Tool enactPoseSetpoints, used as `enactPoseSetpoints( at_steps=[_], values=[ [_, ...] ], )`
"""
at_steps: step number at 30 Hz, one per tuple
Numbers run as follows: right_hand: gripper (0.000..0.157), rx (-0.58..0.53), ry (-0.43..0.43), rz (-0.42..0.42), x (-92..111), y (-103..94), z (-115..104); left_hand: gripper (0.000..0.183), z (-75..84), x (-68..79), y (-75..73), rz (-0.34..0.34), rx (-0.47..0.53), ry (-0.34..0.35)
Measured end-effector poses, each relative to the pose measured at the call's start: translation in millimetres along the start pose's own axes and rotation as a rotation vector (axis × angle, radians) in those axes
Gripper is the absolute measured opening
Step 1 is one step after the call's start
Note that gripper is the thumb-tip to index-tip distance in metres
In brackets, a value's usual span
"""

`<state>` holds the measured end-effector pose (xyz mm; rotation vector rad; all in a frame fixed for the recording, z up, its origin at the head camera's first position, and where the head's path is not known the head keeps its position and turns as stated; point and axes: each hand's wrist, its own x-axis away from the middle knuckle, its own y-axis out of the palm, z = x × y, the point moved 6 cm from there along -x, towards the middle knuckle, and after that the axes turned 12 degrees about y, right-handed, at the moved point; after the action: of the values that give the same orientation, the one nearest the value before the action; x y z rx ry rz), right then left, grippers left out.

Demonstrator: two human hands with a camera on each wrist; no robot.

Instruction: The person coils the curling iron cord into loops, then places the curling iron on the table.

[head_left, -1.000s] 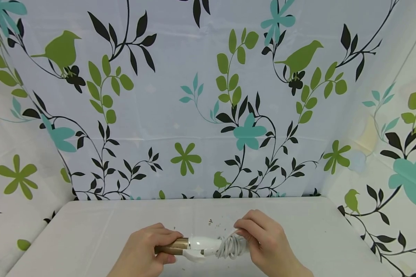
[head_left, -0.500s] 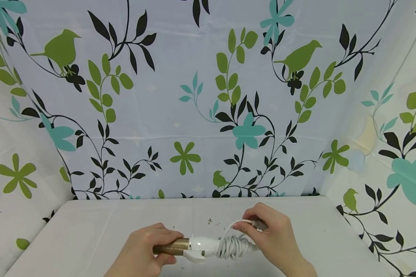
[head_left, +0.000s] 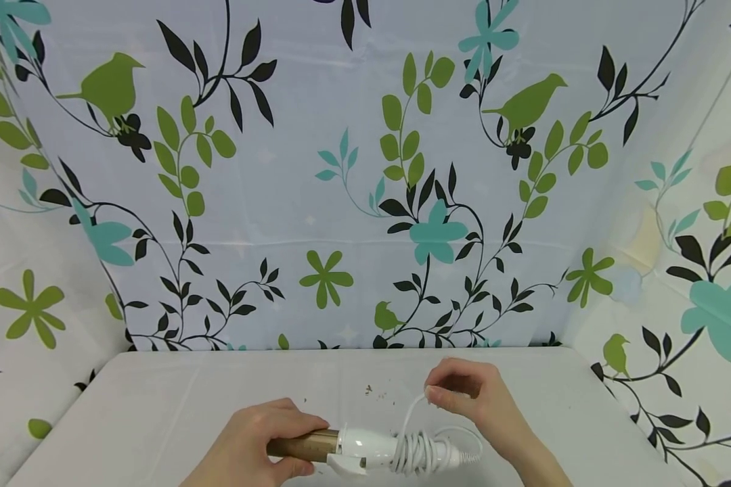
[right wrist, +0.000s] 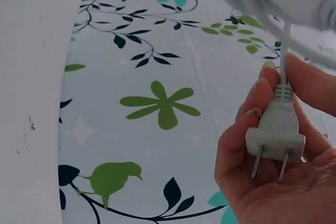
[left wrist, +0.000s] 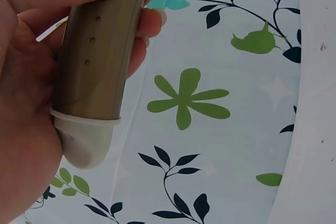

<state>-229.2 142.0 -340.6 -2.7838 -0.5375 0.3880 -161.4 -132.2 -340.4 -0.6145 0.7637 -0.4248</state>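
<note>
A curling iron with a gold-brown barrel [head_left: 307, 446] and a white handle [head_left: 365, 445] lies level just above the table. My left hand [head_left: 262, 439] grips the barrel, whose white rounded tip [left wrist: 86, 145] pokes out by the palm in the left wrist view. Around the handle's right end the white power cord [head_left: 417, 453] is wound in several turns. My right hand [head_left: 472, 396] pinches the cord's free end between thumb and fingers, up and right of the coil. In the right wrist view the two-pin plug [right wrist: 275, 135] sits against the curled fingers, pins outward.
Beneath both hands is a white table [head_left: 189, 392], with small dark specks [head_left: 368, 390] near its middle. A patterned curtain [head_left: 323, 203] with leaves, birds and flowers stands behind the table and along both sides.
My right hand has risen from the coil to the right, drawing out the plug end. A cord loop now stands out at the handle's right end. The curling iron has shifted slightly right and toward me.
</note>
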Motion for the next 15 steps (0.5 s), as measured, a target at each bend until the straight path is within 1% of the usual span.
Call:
enactPoseSetpoints(
  at_steps=[1, 3, 5, 7, 11, 13, 15],
  values=[
    [0.003, -0.026, 0.054, -0.016, -1.6, 0.2, 4.0, 0.043, 1.9, -0.5, -0.3, 0.007, -0.004, 0.032],
    [0.008, -0.057, 0.134, -0.052, -4.3, 3.0, 11.4, 0.042, 5.2, -1.0, -1.0, 0.024, -0.006, 0.087],
    [0.013, -0.073, 0.187, -0.085, -6.7, 7.6, 17.5, 0.042, 6.6, -1.2, -1.3, 0.034, 0.001, 0.108],
    [0.018, -0.094, 0.199, -0.120, -8.8, 13.8, 21.2, 0.042, 6.8, -1.1, -2.3, 0.049, -0.006, 0.112],
    [0.023, -0.184, 0.210, -0.186, -12.1, 28.3, 26.4, 0.041, 7.3, 0.4, -5.6, 0.100, -0.028, 0.128],
    [0.026, -0.220, 0.199, -0.216, -13.1, 36.2, 27.2, 0.042, 8.4, 1.1, -7.5, 0.133, -0.047, 0.163],
    [0.027, -0.242, 0.160, -0.241, -14.0, 43.8, 26.4, 0.044, 10.2, 1.7, -9.4, 0.166, -0.079, 0.207]
  ],
)
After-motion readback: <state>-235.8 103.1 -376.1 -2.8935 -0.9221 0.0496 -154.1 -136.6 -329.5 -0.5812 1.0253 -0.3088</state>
